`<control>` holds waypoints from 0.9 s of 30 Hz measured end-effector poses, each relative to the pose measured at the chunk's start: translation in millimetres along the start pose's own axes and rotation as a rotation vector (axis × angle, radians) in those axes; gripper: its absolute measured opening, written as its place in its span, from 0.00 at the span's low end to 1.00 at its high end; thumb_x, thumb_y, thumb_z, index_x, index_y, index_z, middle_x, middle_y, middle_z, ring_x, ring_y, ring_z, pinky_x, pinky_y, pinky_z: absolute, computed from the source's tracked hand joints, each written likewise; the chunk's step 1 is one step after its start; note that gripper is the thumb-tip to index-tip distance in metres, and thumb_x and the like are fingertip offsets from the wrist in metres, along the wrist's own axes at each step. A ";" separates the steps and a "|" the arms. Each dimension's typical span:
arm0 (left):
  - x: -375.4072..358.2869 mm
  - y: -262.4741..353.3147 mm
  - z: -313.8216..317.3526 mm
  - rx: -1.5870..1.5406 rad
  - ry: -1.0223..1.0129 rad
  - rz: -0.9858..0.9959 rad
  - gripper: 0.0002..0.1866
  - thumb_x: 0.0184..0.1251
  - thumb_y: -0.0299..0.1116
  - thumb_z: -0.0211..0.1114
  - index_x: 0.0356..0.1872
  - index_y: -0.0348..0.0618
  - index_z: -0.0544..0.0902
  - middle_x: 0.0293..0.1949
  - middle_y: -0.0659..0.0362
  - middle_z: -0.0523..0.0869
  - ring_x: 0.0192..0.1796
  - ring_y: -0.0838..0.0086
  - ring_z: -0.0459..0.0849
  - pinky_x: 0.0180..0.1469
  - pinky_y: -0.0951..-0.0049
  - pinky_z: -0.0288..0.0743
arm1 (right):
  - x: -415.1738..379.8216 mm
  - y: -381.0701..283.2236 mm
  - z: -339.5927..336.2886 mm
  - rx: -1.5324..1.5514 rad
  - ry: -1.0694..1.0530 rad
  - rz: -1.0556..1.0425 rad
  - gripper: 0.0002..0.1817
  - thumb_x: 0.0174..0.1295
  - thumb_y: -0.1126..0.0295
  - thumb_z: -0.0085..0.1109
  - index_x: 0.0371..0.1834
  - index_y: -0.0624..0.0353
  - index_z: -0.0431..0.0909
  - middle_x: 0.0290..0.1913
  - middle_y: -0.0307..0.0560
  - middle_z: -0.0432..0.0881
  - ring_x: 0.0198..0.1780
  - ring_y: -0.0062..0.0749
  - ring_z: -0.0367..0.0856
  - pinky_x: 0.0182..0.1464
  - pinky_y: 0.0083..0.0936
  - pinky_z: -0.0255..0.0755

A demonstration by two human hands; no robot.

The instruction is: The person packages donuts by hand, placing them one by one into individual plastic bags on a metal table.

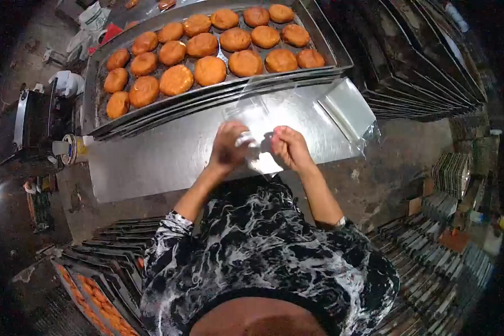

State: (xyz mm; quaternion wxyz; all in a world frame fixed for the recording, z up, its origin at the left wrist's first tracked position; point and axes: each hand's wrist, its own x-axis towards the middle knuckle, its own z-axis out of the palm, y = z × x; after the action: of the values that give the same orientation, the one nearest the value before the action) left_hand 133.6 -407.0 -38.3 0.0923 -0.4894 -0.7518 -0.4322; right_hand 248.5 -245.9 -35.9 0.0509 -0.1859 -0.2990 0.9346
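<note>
Over the front part of a shiny metal table [134, 173] are both my hands. A clear plastic bag [255, 112] spreads from between them toward the trays. My right hand [288, 147] is closed, its fingers pinching the bag's edge. My left hand [229, 147] is curled at the bag's other side, slightly blurred, with thin clear plastic at its fingertips. Beyond the hands, round browned buns [210, 70] lie in rows on a dark metal tray [218, 88], which rests on several stacked trays. To the right lies a pile of clear bags [348, 112].
Racks of dark trays [431, 73] stand at the right. Another rack [106, 252] at the lower left holds a tray of orange-brown baked goods [98, 297]. A bucket [73, 149] stands by the table's left edge. More stacked trays [425, 246] are at the lower right.
</note>
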 end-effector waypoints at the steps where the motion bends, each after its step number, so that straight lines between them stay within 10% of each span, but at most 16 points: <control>1: 4.5 5.3 -1.9 0.001 0.003 0.003 0.21 0.46 0.38 0.66 0.43 0.46 0.72 0.36 0.55 0.77 0.42 0.59 0.76 0.45 0.65 0.69 | -4.1 3.0 -3.0 -0.116 0.039 0.014 0.06 0.59 0.74 0.46 0.37 0.65 0.68 0.28 0.48 0.77 0.27 0.29 0.77 0.30 0.21 0.74; 5: -8.3 5.9 1.5 0.117 -0.099 0.111 0.24 0.45 0.35 0.65 0.47 0.47 0.71 0.38 0.55 0.76 0.41 0.57 0.74 0.42 0.63 0.69 | -2.3 12.6 -7.8 -0.160 0.231 0.020 0.09 0.60 0.70 0.45 0.39 0.63 0.69 0.31 0.46 0.77 0.28 0.25 0.77 0.31 0.18 0.74; 10: -36.9 -47.3 -22.5 0.169 -0.320 -0.219 0.07 0.46 0.25 0.59 0.29 0.43 0.81 0.31 0.57 0.79 0.37 0.60 0.75 0.40 0.65 0.69 | -26.4 42.4 -48.0 -0.449 0.290 0.137 0.13 0.60 0.66 0.48 0.43 0.63 0.70 0.35 0.42 0.78 0.30 0.20 0.76 0.31 0.14 0.69; 17: 5.2 -88.5 15.4 0.091 -0.207 0.178 0.05 0.47 0.25 0.57 0.26 0.43 0.80 0.30 0.56 0.78 0.36 0.62 0.74 0.38 0.65 0.68 | -44.9 76.3 -57.9 -0.655 0.155 0.098 0.12 0.59 0.65 0.50 0.43 0.58 0.71 0.34 0.36 0.78 0.31 0.16 0.74 0.32 0.13 0.66; 23: 11.9 -96.9 29.4 0.124 -0.217 -0.169 0.06 0.53 0.26 0.55 0.28 0.40 0.80 0.29 0.53 0.78 0.34 0.58 0.74 0.39 0.66 0.68 | -34.1 67.3 -27.0 -1.094 0.113 -0.025 0.18 0.55 0.64 0.57 0.45 0.63 0.70 0.33 0.43 0.78 0.36 0.27 0.76 0.39 0.21 0.69; 25: 21.1 -65.4 28.2 -0.445 -0.228 -0.798 0.10 0.58 0.32 0.54 0.33 0.37 0.79 0.27 0.59 0.79 0.31 0.75 0.75 0.38 0.75 0.68 | -19.3 58.2 -14.4 -1.081 -0.017 -0.463 0.18 0.52 0.63 0.58 0.44 0.60 0.72 0.40 0.51 0.78 0.39 0.34 0.77 0.44 0.26 0.70; 27: 19.2 -23.1 26.4 -0.935 -0.375 -0.785 0.13 0.62 0.38 0.53 0.38 0.37 0.77 0.35 0.60 0.79 0.39 0.78 0.74 0.41 0.79 0.69 | -3.7 47.2 -5.5 -0.996 0.045 -0.414 0.18 0.51 0.63 0.59 0.43 0.61 0.73 0.38 0.51 0.78 0.38 0.34 0.77 0.43 0.25 0.70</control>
State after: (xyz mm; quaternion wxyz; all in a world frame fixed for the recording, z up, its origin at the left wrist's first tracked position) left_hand 112.5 -378.3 -56.5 -0.4295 -0.2336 -0.6103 -0.6233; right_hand 254.7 -282.2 -66.1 0.1459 -0.1446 -0.7352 0.6460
